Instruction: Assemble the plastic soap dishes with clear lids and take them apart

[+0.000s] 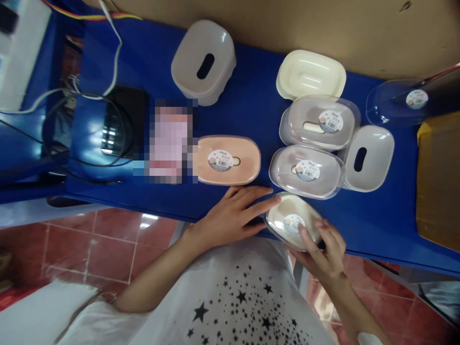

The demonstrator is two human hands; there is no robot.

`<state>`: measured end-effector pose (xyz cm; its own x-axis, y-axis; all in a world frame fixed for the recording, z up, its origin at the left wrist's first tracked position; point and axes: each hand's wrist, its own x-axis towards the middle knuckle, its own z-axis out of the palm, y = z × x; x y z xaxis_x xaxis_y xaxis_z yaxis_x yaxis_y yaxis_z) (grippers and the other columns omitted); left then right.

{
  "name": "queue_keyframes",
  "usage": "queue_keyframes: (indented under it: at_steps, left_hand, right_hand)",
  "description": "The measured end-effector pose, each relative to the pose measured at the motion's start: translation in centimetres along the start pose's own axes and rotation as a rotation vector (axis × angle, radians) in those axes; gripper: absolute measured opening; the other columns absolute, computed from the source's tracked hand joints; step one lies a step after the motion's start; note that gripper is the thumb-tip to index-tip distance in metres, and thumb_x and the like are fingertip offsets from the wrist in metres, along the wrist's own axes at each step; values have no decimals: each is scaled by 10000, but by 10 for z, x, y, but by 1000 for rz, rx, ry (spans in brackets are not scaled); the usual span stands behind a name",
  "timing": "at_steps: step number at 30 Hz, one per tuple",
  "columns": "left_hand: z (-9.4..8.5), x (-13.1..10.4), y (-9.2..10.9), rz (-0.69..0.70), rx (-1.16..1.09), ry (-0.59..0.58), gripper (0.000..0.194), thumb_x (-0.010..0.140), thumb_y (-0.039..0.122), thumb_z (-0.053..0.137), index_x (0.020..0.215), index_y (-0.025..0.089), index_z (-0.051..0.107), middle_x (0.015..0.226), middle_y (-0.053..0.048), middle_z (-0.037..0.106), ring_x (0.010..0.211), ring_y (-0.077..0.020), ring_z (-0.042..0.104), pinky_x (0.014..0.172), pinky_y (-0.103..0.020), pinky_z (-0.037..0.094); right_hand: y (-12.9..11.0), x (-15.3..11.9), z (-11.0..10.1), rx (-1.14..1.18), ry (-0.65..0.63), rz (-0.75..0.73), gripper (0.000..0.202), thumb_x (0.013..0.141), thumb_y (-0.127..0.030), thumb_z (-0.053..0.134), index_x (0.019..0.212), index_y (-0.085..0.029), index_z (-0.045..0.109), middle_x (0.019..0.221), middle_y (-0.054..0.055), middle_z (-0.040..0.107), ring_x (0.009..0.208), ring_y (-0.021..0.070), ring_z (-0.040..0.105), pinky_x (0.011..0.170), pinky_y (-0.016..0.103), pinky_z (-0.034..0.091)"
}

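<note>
- At the near edge of the blue bench (388, 220), just in front of the person's shirt (247, 297), a cream soap box (298, 206) sits tilted between both hands, a clear lid over it and a round label on top.
- The right hand (325, 244) grips its right side, fingers curled onto the lid. The left hand (233, 213) is spread loosely and grips nothing, its index finger at the lid's left rim.
- Covered and labelled, so seemingly complete: a farther grey soap box (296, 112), a nearer grey soap box (283, 179) and a peach soap box (249, 148). The held one also looks covered; whether its lid is fully seated I cannot tell.
- Lidless, and by comparison unfinished: a cream dish (312, 72) behind the farther grey box, a slotted grey tray (370, 165) at the grey boxes' right, and slotted grey trays (192, 45), apparently stacked, at the back.
- A loose clear lid (386, 108) with its own label lies at the right, near a cardboard carton (438, 187).
- On the bench's left: a dark flat object (132, 115), a white cable (118, 57) and a pixelated item (168, 143), unidentifiable.
- Around it, brown board (258, 21) stands behind the bench; red floor tiles (111, 244) show below.
</note>
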<state>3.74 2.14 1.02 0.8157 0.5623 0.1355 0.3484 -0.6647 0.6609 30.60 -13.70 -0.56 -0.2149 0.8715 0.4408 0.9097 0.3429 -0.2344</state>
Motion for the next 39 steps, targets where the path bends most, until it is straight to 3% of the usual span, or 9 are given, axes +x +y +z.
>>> queue_keyframes:
  at_steps: [7,12,17,22,31,39]
  left_hand:
    - [0,0,1,4,5,3,714,1073,413,708,1678,229,378,1556,-141,649,1459,-283,587,1205,-473,413]
    - [1,2,5,47,103,18,628,1091,419,680,1624,185,444,1534,-133,670,1437,-283,596,1130,-447,437]
    - [2,4,12,51,225,16,515,1116,367,631,1592,214,510,1504,-114,693,1396,-296,607,1090,-442,440]
    - [3,8,10,54,185,4,541,1090,336,659,1599,228,509,1532,-136,655,1380,-302,600,1128,-463,444]
    - [1,8,4,51,118,19,581,1076,361,700,1596,195,500,1487,-159,668,1364,-302,611,1177,-480,441]
    - [2,7,3,48,63,56,655,1053,548,687,1559,167,517,1412,-166,693,1344,-300,619,1182,-485,448]
  right_hand:
    - [0,1,-6,-24,97,52,758,946,-456,842,1623,-258,565,1524,161,650,1197,323,729,965,456,676]
    - [-1,-10,-8,-54,47,94,793,947,-451,846,1645,-234,538,1598,171,595,1275,345,697,1000,466,662]
    - [-3,-13,-5,-28,-27,72,860,935,-393,872,1682,-239,475,1710,158,485,1361,359,649,1082,501,636]
    - [0,-8,-7,1,-105,13,864,933,-277,871,1687,-194,457,1779,139,389,1466,356,580,1190,494,572]
    - [5,6,-11,49,-115,-27,819,936,-288,848,1665,-179,489,1776,108,401,1498,356,559,1226,509,535]
    - [11,9,-11,97,-136,-33,799,971,-309,796,1686,-200,456,1789,92,379,1538,357,517,1235,512,516]
